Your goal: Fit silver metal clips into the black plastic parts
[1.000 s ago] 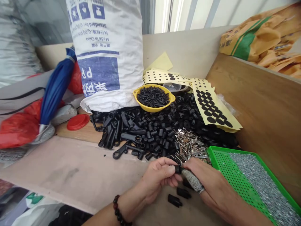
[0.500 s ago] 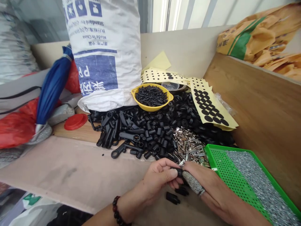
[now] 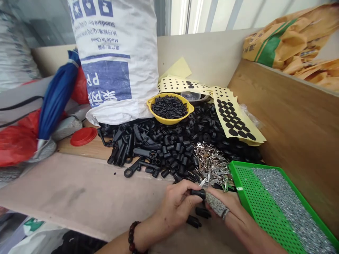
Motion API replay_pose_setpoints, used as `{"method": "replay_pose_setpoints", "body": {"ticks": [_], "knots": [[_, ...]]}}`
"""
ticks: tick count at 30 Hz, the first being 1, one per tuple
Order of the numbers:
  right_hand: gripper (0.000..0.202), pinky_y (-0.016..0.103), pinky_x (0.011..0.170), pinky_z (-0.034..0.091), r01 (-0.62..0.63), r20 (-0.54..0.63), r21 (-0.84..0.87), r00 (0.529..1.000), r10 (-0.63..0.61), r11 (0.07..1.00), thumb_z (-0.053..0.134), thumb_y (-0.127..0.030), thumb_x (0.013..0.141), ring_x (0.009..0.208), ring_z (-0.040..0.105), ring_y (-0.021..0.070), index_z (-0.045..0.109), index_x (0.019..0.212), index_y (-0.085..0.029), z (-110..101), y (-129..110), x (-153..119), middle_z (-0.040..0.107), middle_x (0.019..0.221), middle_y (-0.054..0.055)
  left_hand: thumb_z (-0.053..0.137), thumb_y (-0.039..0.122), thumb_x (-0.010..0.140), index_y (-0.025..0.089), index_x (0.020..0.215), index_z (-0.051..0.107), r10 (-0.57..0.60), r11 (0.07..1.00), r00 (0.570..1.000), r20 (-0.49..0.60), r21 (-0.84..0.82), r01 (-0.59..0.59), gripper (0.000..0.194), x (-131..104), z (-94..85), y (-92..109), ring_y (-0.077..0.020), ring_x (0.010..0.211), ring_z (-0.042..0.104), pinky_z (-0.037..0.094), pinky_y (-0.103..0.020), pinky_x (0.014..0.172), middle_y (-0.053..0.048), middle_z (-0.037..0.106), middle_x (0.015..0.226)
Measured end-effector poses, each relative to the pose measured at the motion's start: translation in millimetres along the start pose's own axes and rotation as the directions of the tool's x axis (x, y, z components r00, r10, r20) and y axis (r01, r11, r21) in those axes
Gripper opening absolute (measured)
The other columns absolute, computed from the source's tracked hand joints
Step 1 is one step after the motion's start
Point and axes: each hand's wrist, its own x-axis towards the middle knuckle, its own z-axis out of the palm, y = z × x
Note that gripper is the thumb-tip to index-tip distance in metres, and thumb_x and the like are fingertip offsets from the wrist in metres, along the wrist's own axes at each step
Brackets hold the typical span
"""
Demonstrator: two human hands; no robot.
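It's an assy wkshp, w/ piled blk parts, metal bits & a PP sack.

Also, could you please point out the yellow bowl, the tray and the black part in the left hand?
Yellow bowl (image 3: 170, 121), head view: front of its wall.
Tray (image 3: 261, 201), head view: bare green floor.
Black part (image 3: 198, 193), head view: middle of its side.

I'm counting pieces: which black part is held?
The black part pinched in the left hand; the two parts below it lie on the table.
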Motion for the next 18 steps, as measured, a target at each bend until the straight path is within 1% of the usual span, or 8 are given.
{"method": "replay_pose_setpoints", "body": {"ticks": [2, 3, 5, 7, 10, 12, 14, 18], "knots": [[0.019, 0.026, 0.063, 0.041, 0.086, 0.004, -0.021, 0.996, -0.086, 0.996, 0.037, -0.027, 0.087, 0.069, 0.054, 0.0185, 0.055, 0.082, -0.023, -1.9, -4.0, 0.5, 0.061, 0.076, 0.001, 0.054, 0.024, 0.085, 0.015, 0.092, 0.064, -0.031, 1.0, 0.999, 0.036, -0.001, 0.031, 0.015, 0.7, -0.6, -0.9, -0.0117, 0.063, 0.053, 0.04, -0.021, 0.06, 0.0, 0.061, 0.071], [0.019, 0.026, 0.065, 0.041, 0.101, 0.018, -0.032, 0.995, -0.1, 0.994, 0.036, -0.026, 0.087, 0.071, 0.054, 0.0185, 0.054, 0.084, -0.023, -3.6, -5.0, 0.7, 0.061, 0.078, 0.001, 0.054, 0.023, 0.085, 0.015, 0.092, 0.064, -0.052, 0.999, 0.997, 0.055, -0.006, 0.053, 0.015, 1.6, -0.6, -1.1, -0.0117, 0.063, 0.053, 0.04, -0.02, 0.059, 0.0, 0.062, 0.071], [0.021, 0.025, 0.06, 0.039, 0.066, 0.059, -0.058, 0.996, -0.062, 0.996, 0.033, -0.027, 0.089, 0.066, 0.052, 0.0173, 0.05, 0.077, -0.022, -8.2, -3.5, 1.0, 0.058, 0.073, 0.0, 0.054, 0.022, 0.084, 0.015, 0.092, 0.064, -0.082, 0.996, 0.994, 0.078, -0.013, 0.084, 0.015, 5.0, -0.7, -0.6, -0.0117, 0.063, 0.053, 0.039, -0.02, 0.058, 0.0, 0.062, 0.07], [0.024, 0.024, 0.055, 0.036, -0.012, 0.08, -0.106, 0.997, 0.02, 0.994, 0.033, -0.029, 0.091, 0.061, 0.048, 0.0159, 0.044, 0.07, -0.022, -13.8, 2.3, 1.7, 0.053, 0.065, -0.002, 0.055, 0.02, 0.083, 0.015, 0.094, 0.065, -0.093, 0.996, 0.991, 0.099, 0.023, 0.091, 0.015, 10.3, -1.0, 1.7, -0.0114, 0.061, 0.052, 0.038, -0.02, 0.056, 0.001, 0.062, 0.069], [0.021, 0.023, 0.054, 0.035, -0.053, 0.077, -0.192, 0.995, 0.069, 0.98, 0.038, -0.027, 0.09, 0.062, 0.049, 0.016, 0.044, 0.07, -0.022, -22.3, 11.2, 4.2, 0.053, 0.066, -0.002, 0.056, 0.018, 0.083, 0.016, 0.094, 0.066, -0.056, 0.986, 0.988, 0.143, 0.166, 0.031, 0.015, 19.6, -2.1, 6.7, -0.0122, 0.067, 0.057, 0.042, -0.021, 0.064, 0.0, 0.067, 0.078], [0.016, 0.023, 0.057, 0.037, -0.016, 0.102, -0.241, 0.994, 0.041, 0.97, 0.038, -0.021, 0.087, 0.067, 0.052, 0.0166, 0.049, 0.075, -0.023, -26.5, 12.2, 7.0, 0.057, 0.071, -0.001, 0.057, 0.018, 0.083, 0.016, 0.093, 0.066, 0.009, 0.966, 0.988, 0.156, 0.252, -0.048, 0.014, 24.6, -2.6, 8.2, -0.0147, 0.077, 0.06, 0.044, -0.023, 0.073, -0.003, 0.069, 0.088], [0.019, 0.024, 0.061, 0.038, 0.021, 0.129, -0.304, 0.991, 0.02, 0.952, 0.035, -0.015, 0.084, 0.069, 0.054, 0.0167, 0.052, 0.079, -0.022, -29.2, 9.4, 9.7, 0.06, 0.074, 0.0, 0.058, 0.02, 0.083, 0.016, 0.092, 0.066, 0.053, 0.949, 0.987, 0.149, 0.299, -0.097, 0.013, 27.5, -2.3, 6.4, -0.0168, 0.084, 0.06, 0.045, -0.025, 0.078, -0.005, 0.067, 0.091], [0.027, 0.026, 0.061, 0.039, 0.014, 0.122, -0.495, 0.991, 0.054, 0.869, 0.034, -0.011, 0.08, 0.067, 0.058, 0.0182, 0.058, 0.087, -0.022, -34.5, 5.6, 12.9, 0.065, 0.075, 0.001, 0.055, 0.015, 0.084, 0.017, 0.089, 0.065, 0.027, 0.927, 0.99, 0.139, 0.366, -0.077, 0.012, 26.3, 1.0, -7.0, -0.0161, 0.082, 0.059, 0.046, -0.025, 0.076, -0.004, 0.065, 0.087]]}}
